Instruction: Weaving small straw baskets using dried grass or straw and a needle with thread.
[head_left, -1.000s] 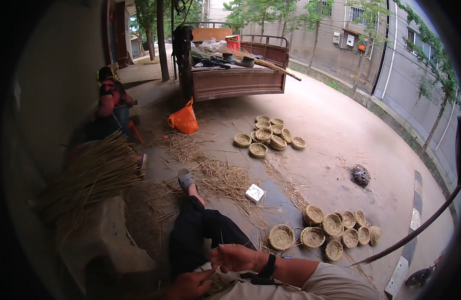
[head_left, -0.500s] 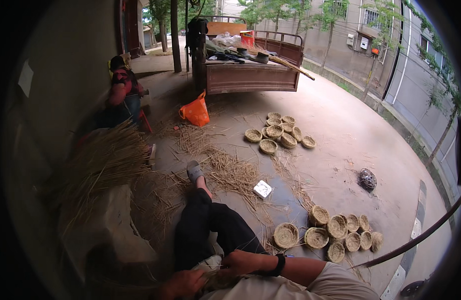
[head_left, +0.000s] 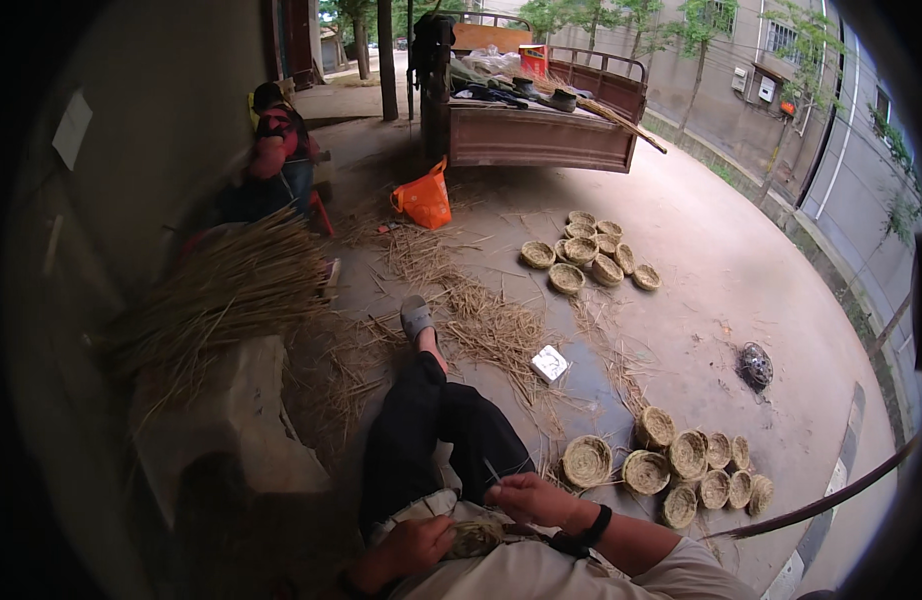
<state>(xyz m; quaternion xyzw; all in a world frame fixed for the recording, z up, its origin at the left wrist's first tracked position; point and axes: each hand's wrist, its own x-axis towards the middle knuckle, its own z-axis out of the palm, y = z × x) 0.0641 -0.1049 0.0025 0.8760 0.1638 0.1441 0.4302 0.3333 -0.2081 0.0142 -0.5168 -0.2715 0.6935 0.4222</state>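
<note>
A small piece of coiled straw work [head_left: 475, 539] lies in my lap, partly hidden by my hands. My left hand [head_left: 417, 545] is closed on its left edge. Above its right side, my right hand [head_left: 529, 498], with a black band at the wrist, pinches a thin pale sliver [head_left: 491, 468] that sticks up past the fingertips. Whether that sliver is a needle or a stalk is too small to tell. Right of my knees stand several round straw baskets [head_left: 587, 461], with a second group of baskets [head_left: 581, 250] farther off.
A bundle of straw [head_left: 231, 285] lies on a pale block [head_left: 216, 400] at left. Loose stalks [head_left: 491, 325] litter the floor near a white square object [head_left: 549, 364]. Beyond are an orange bag [head_left: 423, 198], a seated person [head_left: 281, 150], a loaded cart [head_left: 541, 140] and a dark roundish object [head_left: 755, 367].
My right hand has risen away from my left, and the thin sliver now shows in its fingers. More of the straw work is visible. The whole view has shifted slightly.
</note>
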